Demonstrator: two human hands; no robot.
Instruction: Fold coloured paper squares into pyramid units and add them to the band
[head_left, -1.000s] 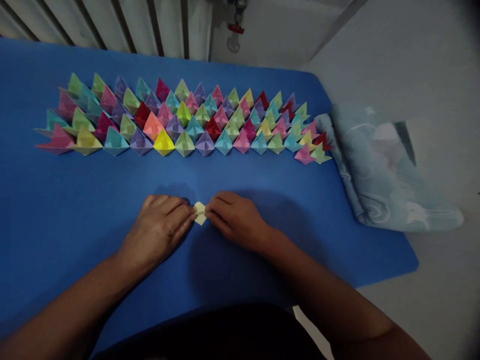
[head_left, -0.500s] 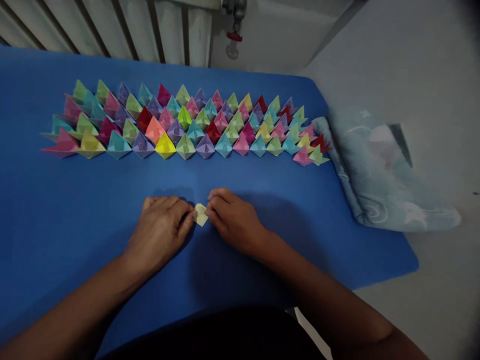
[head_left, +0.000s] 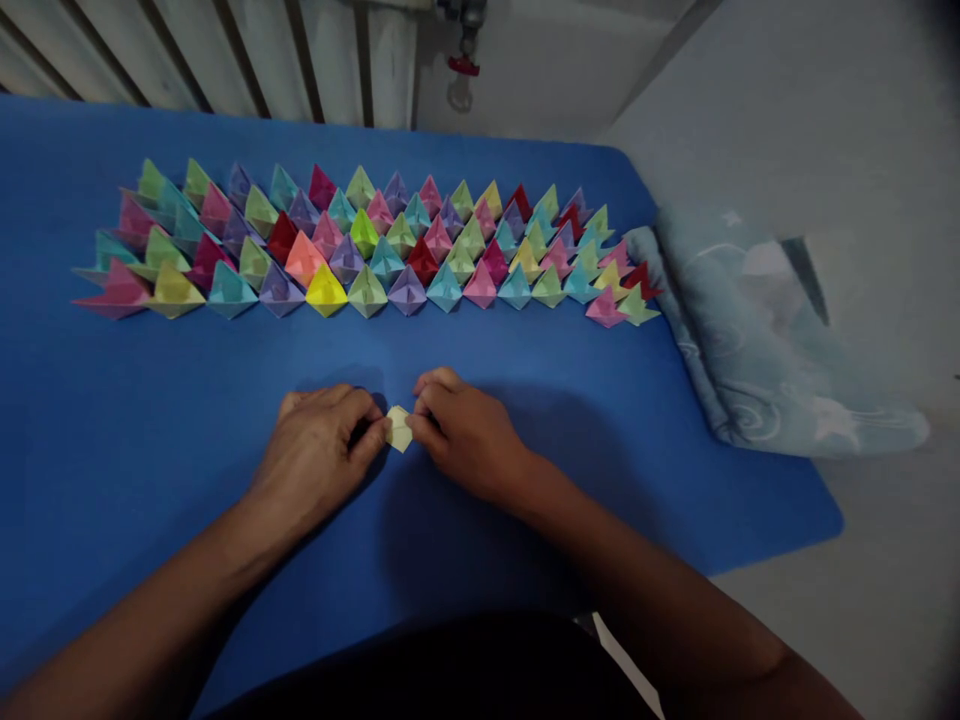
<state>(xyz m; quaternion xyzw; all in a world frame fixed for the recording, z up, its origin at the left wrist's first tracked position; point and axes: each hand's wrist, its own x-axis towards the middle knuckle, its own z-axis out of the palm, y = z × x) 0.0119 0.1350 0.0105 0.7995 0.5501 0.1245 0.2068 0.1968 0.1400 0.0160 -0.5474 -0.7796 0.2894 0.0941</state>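
Head view: nearer the person than the rows of colourful paper boats (head_left: 365, 236), a small pale-yellow folded paper (head_left: 399, 431) is pinched between the left hand (head_left: 319, 440) and the right hand (head_left: 469, 435), slightly apart. To the boats' right I see a folded patterned blanket (head_left: 757, 350); behind the boats, a pale radiator (head_left: 330, 60).

Dim overall; soft shadows lie on the blue surface (head_left: 480, 350); the folded cloth (head_left: 750, 350) looks blurred; the top-right corner darkens.
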